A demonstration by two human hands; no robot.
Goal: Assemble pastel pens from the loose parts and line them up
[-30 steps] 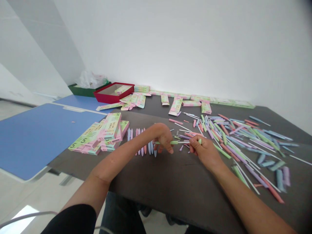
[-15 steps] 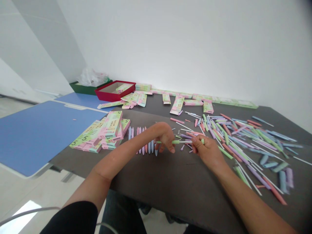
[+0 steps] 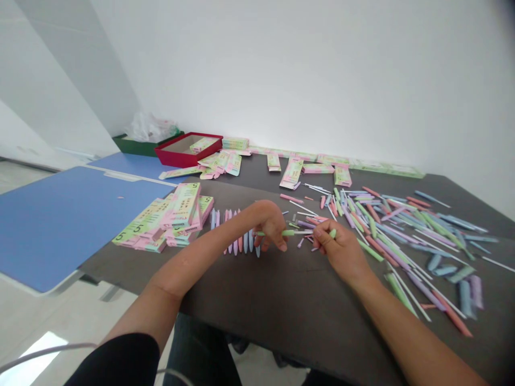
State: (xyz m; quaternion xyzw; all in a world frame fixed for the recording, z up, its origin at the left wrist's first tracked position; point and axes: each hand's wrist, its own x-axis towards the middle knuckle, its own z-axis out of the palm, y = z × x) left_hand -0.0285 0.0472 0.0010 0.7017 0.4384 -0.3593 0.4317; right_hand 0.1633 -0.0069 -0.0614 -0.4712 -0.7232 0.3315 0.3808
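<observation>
Dark tabletop [image 3: 225, 292] fills the lower middle of the frame, and over it the left hand [image 3: 271, 228] pinches a green pen [image 3: 286, 233], with a white tube [image 3: 303, 232] sticking out of it toward the right. The right hand [image 3: 336, 247] is closed around a short green piece [image 3: 332, 233] near the tube's far end, though its fingers hide much of the grip, so that hold is hard to read exactly. Just left of the hands, a row of pastel pen barrels [image 3: 237, 238] lies side by side. A loose heap of pink, blue, purple and green pen parts [image 3: 396, 238] spreads across the right. Stacked printed boxes [image 3: 169, 225] sit left of the row, beside a blue table [image 3: 72, 225], and a red box [image 3: 187, 151] stands at upper left.
</observation>
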